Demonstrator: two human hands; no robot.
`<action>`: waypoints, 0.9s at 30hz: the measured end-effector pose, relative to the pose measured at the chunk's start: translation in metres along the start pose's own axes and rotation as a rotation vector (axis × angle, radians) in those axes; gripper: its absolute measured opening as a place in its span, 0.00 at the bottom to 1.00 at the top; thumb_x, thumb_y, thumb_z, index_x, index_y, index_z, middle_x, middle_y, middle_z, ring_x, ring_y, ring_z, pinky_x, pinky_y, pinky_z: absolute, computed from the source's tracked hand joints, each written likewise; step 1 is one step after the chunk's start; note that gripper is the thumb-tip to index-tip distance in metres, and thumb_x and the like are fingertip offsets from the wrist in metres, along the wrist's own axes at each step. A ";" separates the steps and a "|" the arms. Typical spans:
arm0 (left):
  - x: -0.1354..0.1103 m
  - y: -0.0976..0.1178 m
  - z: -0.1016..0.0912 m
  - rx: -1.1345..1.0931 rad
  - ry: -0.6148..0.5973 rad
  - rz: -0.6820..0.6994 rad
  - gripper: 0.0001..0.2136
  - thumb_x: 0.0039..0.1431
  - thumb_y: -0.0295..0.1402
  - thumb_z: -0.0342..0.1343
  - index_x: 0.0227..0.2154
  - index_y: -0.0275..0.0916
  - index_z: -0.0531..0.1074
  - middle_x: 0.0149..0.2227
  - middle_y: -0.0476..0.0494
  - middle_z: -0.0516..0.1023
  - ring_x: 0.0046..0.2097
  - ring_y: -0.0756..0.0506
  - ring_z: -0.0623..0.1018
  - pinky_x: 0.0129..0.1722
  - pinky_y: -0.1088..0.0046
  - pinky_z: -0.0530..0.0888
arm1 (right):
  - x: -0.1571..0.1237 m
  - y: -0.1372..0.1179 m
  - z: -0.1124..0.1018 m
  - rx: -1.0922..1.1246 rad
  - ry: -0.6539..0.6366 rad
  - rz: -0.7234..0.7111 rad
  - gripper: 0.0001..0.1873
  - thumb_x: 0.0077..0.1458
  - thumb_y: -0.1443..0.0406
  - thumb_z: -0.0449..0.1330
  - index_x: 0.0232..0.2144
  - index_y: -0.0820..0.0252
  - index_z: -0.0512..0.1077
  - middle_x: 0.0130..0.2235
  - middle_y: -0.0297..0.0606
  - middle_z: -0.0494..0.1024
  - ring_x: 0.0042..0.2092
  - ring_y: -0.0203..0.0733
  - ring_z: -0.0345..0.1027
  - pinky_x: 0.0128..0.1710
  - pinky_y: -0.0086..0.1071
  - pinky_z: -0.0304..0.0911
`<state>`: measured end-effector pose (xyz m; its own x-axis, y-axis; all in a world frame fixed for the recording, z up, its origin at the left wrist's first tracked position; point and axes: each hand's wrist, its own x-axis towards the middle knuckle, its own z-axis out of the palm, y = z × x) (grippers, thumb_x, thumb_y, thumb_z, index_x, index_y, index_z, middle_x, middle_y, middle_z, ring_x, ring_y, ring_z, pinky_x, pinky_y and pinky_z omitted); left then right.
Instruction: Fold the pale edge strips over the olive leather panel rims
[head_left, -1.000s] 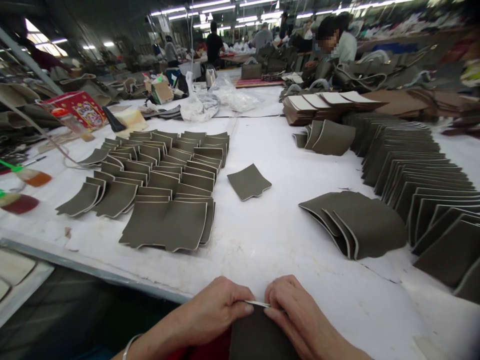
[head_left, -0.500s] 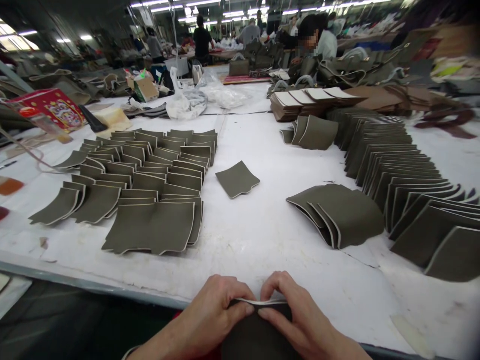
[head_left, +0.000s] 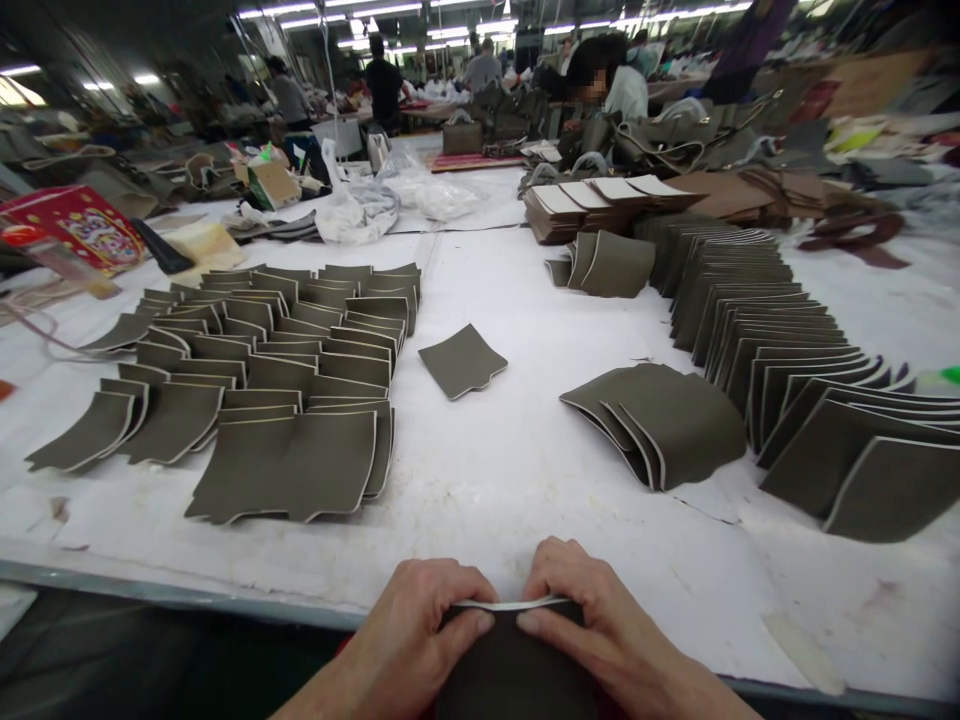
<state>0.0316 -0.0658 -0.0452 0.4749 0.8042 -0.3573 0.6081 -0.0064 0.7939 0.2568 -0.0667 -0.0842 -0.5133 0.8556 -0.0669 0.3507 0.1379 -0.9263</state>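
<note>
At the table's front edge, my left hand and my right hand pinch the top edge of one dark olive leather panel. Both thumbs press on its near face, with the fingers curled behind its pale edge. The panel's lower part runs out of the picture. Beyond my hands, a single small olive piece lies flat on the white table. Farther left stand overlapping rows of similar pieces. On the right, a few curved panels lie nested together.
A long row of upright olive panels runs down the right side. Brown panels with white tops are stacked behind it. Clear plastic bags and a red box sit at the back left. A person bends over work farther off.
My hands have moved slightly apart along the panel's edge, and both still pinch it. The view has turned a little, so the table's contents appear shifted left.
</note>
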 end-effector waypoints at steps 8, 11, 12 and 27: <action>0.005 0.003 0.001 0.099 -0.029 0.023 0.09 0.61 0.30 0.53 0.39 0.45 0.77 0.37 0.53 0.79 0.40 0.48 0.76 0.40 0.76 0.65 | -0.008 0.004 -0.010 0.050 0.026 0.052 0.22 0.62 0.47 0.56 0.27 0.57 0.71 0.30 0.32 0.70 0.33 0.41 0.63 0.32 0.33 0.54; 0.014 0.012 0.004 0.235 -0.064 0.104 0.10 0.64 0.32 0.50 0.38 0.45 0.76 0.35 0.51 0.79 0.38 0.47 0.76 0.39 0.74 0.66 | -0.005 0.004 -0.007 -0.008 0.019 -0.032 0.24 0.63 0.46 0.53 0.28 0.58 0.71 0.30 0.34 0.69 0.34 0.42 0.64 0.33 0.33 0.55; 0.016 0.014 0.006 0.273 -0.084 0.122 0.11 0.65 0.31 0.48 0.36 0.44 0.76 0.33 0.51 0.79 0.36 0.47 0.76 0.37 0.74 0.66 | -0.004 0.004 -0.006 -0.025 0.014 -0.048 0.25 0.64 0.45 0.52 0.28 0.58 0.71 0.31 0.34 0.69 0.35 0.42 0.64 0.34 0.34 0.55; 0.017 -0.002 0.015 0.240 -0.073 0.105 0.10 0.64 0.30 0.50 0.30 0.41 0.75 0.30 0.51 0.78 0.34 0.49 0.76 0.34 0.76 0.64 | -0.014 0.005 -0.018 -0.205 -0.083 -0.135 0.24 0.70 0.52 0.45 0.27 0.58 0.66 0.30 0.34 0.68 0.35 0.40 0.62 0.35 0.33 0.55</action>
<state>0.0477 -0.0613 -0.0600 0.5829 0.7465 -0.3208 0.6821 -0.2350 0.6925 0.2798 -0.0690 -0.0813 -0.6257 0.7800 0.0141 0.4215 0.3533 -0.8352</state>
